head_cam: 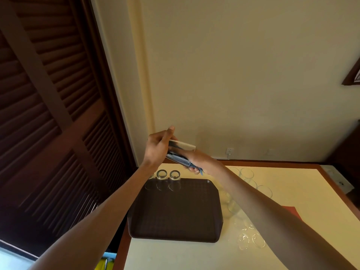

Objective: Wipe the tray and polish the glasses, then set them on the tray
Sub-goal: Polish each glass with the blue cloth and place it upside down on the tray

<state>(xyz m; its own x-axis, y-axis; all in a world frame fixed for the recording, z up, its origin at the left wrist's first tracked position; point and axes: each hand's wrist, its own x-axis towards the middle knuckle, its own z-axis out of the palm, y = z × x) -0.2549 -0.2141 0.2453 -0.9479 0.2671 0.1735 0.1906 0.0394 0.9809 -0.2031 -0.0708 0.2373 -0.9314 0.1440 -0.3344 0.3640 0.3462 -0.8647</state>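
No lettering, label, brand, number or sign is legible on any surface in view. The framed picture [353, 72] at the wall's right edge is cropped and too blurred to read.

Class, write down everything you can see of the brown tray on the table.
The tray is dark brown, rectangular with rounded corners and a low raised rim, its floor patterned with a fine grid; it looks like plastic. It lies flat near the left edge of the cream table. Upside-down glasses stand at its far left corner. Nothing else visibly touches it.
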